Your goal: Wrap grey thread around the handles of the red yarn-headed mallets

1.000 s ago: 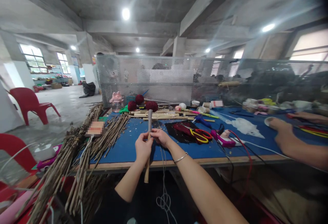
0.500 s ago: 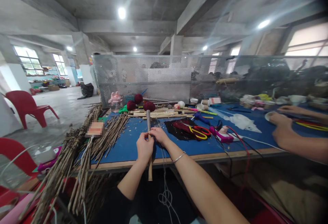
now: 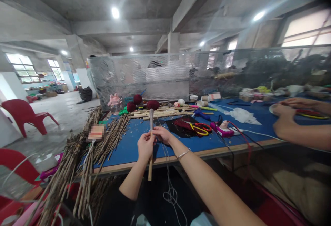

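Observation:
My left hand is closed around a wooden stick, held nearly upright over the table's front edge. A dark red ball-shaped head tops the stick, and its upper part is wrapped in pale grey. Just right of the stick, my right hand pinches a thin grey string close to the wrapped part. The string trails down in loose loops below the table edge. My fingertips partly hide where string and stick meet.
Bundled twigs lie at the left, overhanging the edge. Yellow-and-red-handled scissors rest on dark cloth. Dark red balls sit farther back. A purple power strip with cables and a co-worker's hands are at the right.
The view has shifted slightly. My right hand has moved a little away from the stick with the string, while my left hand keeps its hold and the stick leans slightly differently.

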`<state>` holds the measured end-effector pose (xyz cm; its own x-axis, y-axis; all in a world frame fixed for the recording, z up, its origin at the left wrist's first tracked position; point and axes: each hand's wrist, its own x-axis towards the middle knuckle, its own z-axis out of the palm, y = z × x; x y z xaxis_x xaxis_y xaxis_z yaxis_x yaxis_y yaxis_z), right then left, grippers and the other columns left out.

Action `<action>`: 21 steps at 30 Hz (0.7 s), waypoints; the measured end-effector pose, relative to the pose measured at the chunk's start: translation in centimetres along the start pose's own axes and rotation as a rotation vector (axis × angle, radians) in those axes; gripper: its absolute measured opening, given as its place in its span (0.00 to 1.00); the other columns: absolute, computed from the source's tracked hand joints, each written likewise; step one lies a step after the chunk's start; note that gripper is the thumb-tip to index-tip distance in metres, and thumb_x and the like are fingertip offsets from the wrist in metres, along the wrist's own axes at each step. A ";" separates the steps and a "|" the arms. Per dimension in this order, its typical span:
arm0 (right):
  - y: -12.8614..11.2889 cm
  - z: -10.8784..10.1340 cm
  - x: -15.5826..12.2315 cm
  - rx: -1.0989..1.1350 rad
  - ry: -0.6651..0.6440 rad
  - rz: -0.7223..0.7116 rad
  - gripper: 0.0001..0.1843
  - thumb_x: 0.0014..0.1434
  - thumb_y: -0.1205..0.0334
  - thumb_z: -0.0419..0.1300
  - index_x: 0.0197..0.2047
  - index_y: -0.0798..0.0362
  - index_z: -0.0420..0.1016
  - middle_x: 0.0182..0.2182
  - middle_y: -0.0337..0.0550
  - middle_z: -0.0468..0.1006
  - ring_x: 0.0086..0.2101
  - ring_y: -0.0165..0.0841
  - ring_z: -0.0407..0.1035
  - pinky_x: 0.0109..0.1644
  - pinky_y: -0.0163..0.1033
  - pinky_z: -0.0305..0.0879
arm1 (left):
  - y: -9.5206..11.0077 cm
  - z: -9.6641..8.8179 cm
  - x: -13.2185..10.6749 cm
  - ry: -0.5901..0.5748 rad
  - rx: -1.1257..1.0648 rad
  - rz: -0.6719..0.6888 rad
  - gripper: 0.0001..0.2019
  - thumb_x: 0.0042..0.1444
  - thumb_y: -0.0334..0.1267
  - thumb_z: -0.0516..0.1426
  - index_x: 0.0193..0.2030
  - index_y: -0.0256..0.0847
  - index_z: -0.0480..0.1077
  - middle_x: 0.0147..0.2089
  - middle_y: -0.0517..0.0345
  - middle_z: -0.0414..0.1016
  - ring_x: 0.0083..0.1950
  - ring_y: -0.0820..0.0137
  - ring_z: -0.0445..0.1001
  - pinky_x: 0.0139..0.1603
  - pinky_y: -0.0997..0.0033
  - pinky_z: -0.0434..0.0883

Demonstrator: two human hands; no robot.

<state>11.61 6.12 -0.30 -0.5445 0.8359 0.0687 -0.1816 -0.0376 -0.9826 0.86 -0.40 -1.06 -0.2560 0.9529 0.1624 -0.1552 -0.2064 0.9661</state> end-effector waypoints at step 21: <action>-0.2 -0.3 -0.1 0.038 -0.003 0.013 0.17 0.43 0.53 0.65 0.26 0.55 0.63 0.10 0.24 0.51 0.11 0.18 0.39 0.14 0.29 0.31 | 0.4 -1.0 0.2 -0.133 0.028 -0.071 0.21 0.45 0.53 0.57 0.29 0.33 0.69 0.20 0.60 0.68 0.17 0.79 0.62 0.17 0.80 0.58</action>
<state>11.94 6.27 -0.17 -0.5493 0.8338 0.0563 -0.2050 -0.0692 -0.9763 -0.18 -0.47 -0.83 -0.1168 0.9862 0.1170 -0.1410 -0.1330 0.9810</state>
